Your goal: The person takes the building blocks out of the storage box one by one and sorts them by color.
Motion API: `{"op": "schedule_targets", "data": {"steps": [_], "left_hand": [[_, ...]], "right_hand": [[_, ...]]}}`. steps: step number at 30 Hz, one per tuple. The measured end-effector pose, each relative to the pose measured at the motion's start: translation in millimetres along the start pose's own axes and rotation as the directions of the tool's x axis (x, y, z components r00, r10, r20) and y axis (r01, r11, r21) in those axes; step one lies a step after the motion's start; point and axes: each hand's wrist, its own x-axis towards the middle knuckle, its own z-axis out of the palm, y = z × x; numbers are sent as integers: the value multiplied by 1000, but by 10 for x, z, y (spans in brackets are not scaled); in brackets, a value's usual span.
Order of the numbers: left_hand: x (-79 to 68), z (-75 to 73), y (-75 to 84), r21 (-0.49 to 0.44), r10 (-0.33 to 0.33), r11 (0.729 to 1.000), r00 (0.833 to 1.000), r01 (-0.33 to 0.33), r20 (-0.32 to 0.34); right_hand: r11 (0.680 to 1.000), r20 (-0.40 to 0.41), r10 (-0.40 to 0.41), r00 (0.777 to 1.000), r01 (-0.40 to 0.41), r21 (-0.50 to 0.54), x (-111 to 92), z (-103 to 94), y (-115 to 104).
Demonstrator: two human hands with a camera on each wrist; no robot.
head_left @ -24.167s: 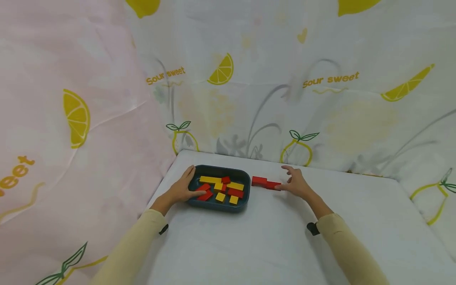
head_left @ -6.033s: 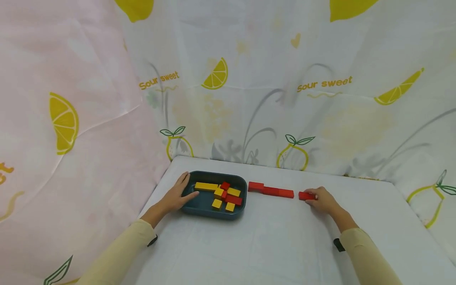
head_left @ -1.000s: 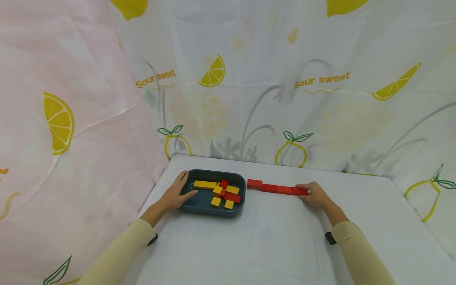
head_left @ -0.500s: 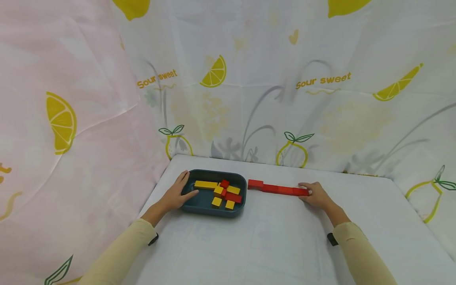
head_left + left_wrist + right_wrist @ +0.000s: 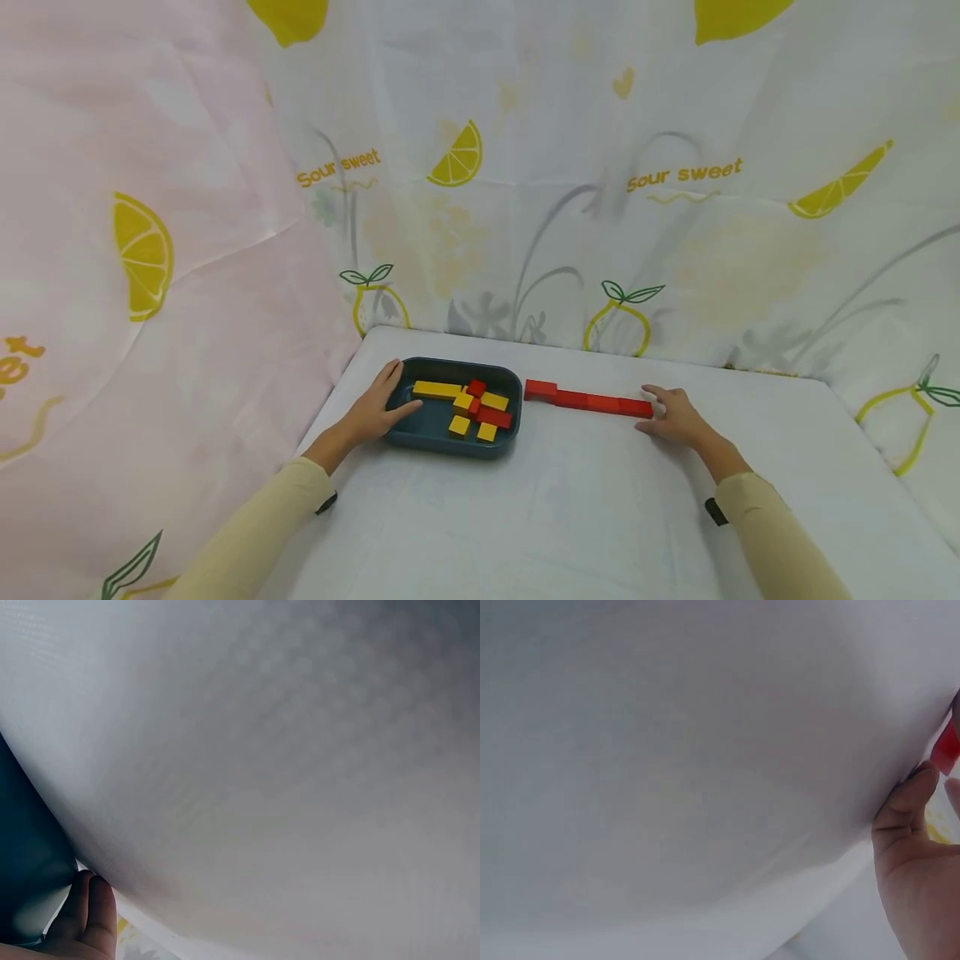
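Observation:
My left hand (image 5: 371, 414) holds the left end of a dark blue tray (image 5: 450, 447), thumb over the rim and fingers along the outer wall. In the left wrist view, two fingers (image 5: 86, 911) lie against the tray's side (image 5: 30, 847). Yellow and red blocks lie inside, among them a long yellow block (image 5: 437, 389), a red block (image 5: 494, 418) and a small yellow block (image 5: 460, 426). Right of the tray, several red blocks form a row end to end. My right hand (image 5: 678, 417) is at its far end, thumb and fingers spread around the last red block (image 5: 636, 408) without gripping it.
The row's left end is a taller red block (image 5: 541, 390), close to the tray's right wall. A white cloth covers the table (image 5: 585, 508). Behind it hangs a printed curtain (image 5: 525, 250), and a pink one (image 5: 217, 333) stands along the left.
Earlier red blocks left the tray and the row grew to the right. The right hand brought the last block against the row, then let go and drew slightly back. The left hand stayed on the tray.

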Motion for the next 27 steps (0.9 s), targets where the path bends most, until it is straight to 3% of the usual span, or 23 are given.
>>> {"op": "schedule_targets", "data": {"steps": [8,14,20,27], "left_hand": [[-6,-1,7,2,-2,1000,1000,2,8],[-7,-11,41,3,-9,1000,1000,9,8],[34,-22,61,7,-3,1000,1000,3,2],[8,-9,8,17,-9,1000,1000,9,8]], "right_hand": [[1000,56,18,998,-17,-10,-139,-88,-1],[997,-34,-76,997,75,-29,-192,-273,-99],[985,-114,-160,980,166,47,-179,-376,-565],[935,-84,-291,953,302,187,-184,-37,-1192]]}}
